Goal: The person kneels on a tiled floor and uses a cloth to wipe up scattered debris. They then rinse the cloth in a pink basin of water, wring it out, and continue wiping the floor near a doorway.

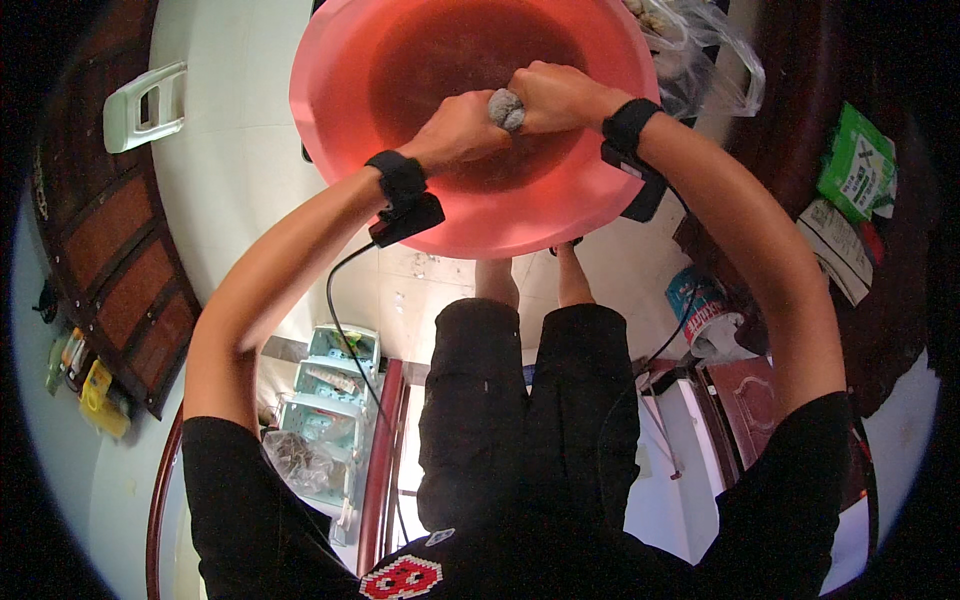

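Both of my hands are clenched close together above a large pink plastic basin (487, 225). A grey cloth (506, 110) is bunched up between them, and only a rounded bit of it shows past my fingers. My left hand (466, 126) grips it from the left, my right hand (559, 96) from the right. Most of the cloth is hidden inside my fists. Below them the bottom of the basin looks dark and reddish, and I cannot tell how much liquid it holds.
A pale plastic stool (144, 109) is at the left, near a dark wooden piece of furniture (112, 240). Clear plastic bags (705, 56) lie beyond the basin's right rim. A tiered plastic rack (326, 412) and a printed bucket (697, 311) are close to my legs.
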`<state>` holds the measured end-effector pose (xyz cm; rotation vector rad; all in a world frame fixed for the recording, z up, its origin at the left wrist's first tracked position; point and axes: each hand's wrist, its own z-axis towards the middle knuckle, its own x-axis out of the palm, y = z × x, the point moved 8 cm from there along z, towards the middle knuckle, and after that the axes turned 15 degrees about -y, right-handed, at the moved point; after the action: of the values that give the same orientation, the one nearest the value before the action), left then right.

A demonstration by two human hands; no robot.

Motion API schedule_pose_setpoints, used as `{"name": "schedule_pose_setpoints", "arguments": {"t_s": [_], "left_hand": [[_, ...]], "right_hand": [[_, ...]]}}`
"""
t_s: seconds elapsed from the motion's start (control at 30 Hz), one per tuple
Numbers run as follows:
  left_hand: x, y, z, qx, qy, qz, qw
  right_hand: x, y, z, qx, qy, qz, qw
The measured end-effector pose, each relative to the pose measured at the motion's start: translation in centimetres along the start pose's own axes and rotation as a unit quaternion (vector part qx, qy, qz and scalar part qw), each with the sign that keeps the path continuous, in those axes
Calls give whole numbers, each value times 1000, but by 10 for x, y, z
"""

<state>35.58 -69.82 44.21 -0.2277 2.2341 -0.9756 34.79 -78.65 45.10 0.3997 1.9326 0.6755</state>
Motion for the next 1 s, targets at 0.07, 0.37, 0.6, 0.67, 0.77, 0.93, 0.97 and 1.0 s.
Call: {"name": "schedule_pose_setpoints", "arguments": {"t_s": [0.07,0.37,0.6,0.67,0.77,0.93,0.97,1.0], "left_hand": [[-3,9,-3,-83,33,-68,994],[5,5,-62,-415,363,-426,718],[17,-29,-81,-343,355,-396,774],[16,-30,-83,-325,312,-387,805],[9,-48,-82,-281,292,-421,812],[10,-40,-72,-206,299,-317,876],[11,-36,-70,-217,288,-307,881],[10,-34,-67,-225,277,-296,886]], "right_hand": [[-10,8,-5,-10,-42,19,999],[-45,75,-51,-247,-364,-191,878],[-23,63,-51,-233,-250,-208,916],[-20,66,-52,-268,-228,-218,910],[-49,86,-53,-363,-303,-219,853],[-41,84,-43,-294,-195,-63,934],[-38,80,-41,-263,-141,-82,951],[-35,78,-41,-230,-86,-102,964]]}}
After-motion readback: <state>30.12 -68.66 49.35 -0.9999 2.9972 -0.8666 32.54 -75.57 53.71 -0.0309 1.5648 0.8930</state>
